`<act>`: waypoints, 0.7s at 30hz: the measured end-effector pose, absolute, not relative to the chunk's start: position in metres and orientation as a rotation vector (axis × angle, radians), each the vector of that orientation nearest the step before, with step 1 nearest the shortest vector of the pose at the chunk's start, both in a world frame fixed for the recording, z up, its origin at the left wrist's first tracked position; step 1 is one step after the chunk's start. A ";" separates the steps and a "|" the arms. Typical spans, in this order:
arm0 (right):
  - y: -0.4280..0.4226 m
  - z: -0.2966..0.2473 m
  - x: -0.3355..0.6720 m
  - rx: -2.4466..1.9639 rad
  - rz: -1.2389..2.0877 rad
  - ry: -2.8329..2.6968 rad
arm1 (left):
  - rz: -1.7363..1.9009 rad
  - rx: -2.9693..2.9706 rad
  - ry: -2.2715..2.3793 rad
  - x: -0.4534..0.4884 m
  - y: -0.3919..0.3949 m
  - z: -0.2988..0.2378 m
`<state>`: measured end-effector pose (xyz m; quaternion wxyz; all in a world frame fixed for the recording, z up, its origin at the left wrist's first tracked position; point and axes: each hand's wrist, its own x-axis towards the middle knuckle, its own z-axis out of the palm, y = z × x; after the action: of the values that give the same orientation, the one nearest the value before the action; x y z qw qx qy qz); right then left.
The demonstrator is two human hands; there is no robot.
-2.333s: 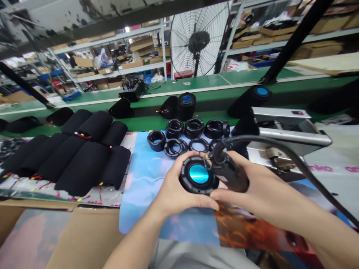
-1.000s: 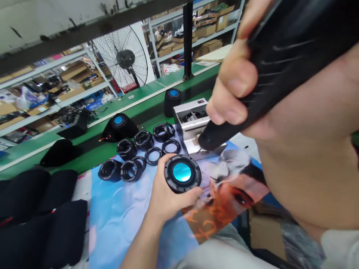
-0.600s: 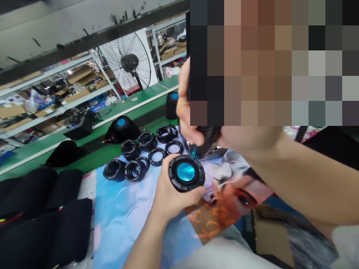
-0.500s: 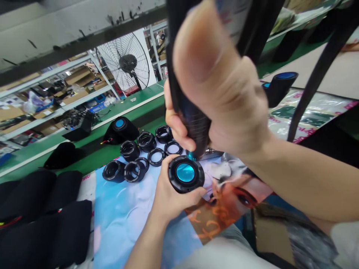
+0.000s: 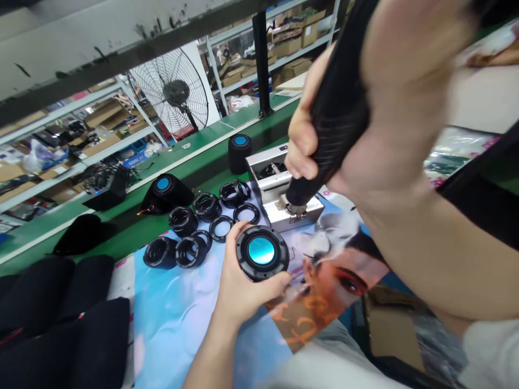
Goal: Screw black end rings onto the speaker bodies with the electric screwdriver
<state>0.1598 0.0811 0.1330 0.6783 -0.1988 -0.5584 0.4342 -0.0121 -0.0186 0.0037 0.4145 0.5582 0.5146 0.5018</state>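
Note:
My left hand [image 5: 239, 289] is wrapped round a black round speaker [image 5: 263, 253] with a shiny blue disc in its face, which is turned up toward me. My right hand [image 5: 389, 108] grips a black electric screwdriver [image 5: 336, 113], thumb along its upper part. The screwdriver's lower end is at the front of a silver metal screw feeder [image 5: 275, 216]; its tip is too small to make out. Several black plastic rings [image 5: 207, 207] stand and lie to the left of the feeder.
A printed sheet [image 5: 178, 324] covers the table. Black speaker bodies [image 5: 166, 192] with blue discs stand behind the rings, one beside the feeder. Black fabric-covered pieces [image 5: 93, 335] are piled at left. A green conveyor [image 5: 211, 167], a fan [image 5: 176, 92] and shelves lie beyond.
My right hand has carried the screwdriver from above the speaker to the right, onto the screw feeder, which is now in plain view. My left hand keeps holding the speaker.

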 end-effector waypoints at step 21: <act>0.107 0.075 0.173 -0.458 0.899 -1.204 | 1.231 1.332 1.267 -0.011 -0.017 0.007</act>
<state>0.1733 0.1066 0.0749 0.7072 -0.2061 -0.5419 0.4046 -0.0114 -0.0169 0.0071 0.4479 0.5381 0.5121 0.4975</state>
